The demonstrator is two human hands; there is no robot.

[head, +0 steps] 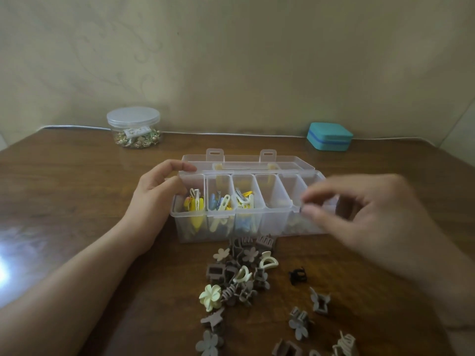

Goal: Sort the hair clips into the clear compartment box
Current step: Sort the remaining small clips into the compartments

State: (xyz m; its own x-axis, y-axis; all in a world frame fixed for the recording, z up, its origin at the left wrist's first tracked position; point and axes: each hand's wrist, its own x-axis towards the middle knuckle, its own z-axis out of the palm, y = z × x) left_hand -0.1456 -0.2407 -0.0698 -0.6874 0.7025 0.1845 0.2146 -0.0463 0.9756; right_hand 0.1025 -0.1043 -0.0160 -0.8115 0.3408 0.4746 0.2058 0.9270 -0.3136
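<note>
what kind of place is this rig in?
Likely a home room, not a lab: a wooden table against a patterned wall, holding a trinket jar, a teal case and a clear compartment box.

The left hand (156,194) is reaching in from the bench's near left corner, forearm bare, fingers curling loosely with the index extending forward and the thumb tucked under. The right hand (359,214) is hovering higher, blurred, with its thumb and fingertips (308,195) pinching together.
</note>
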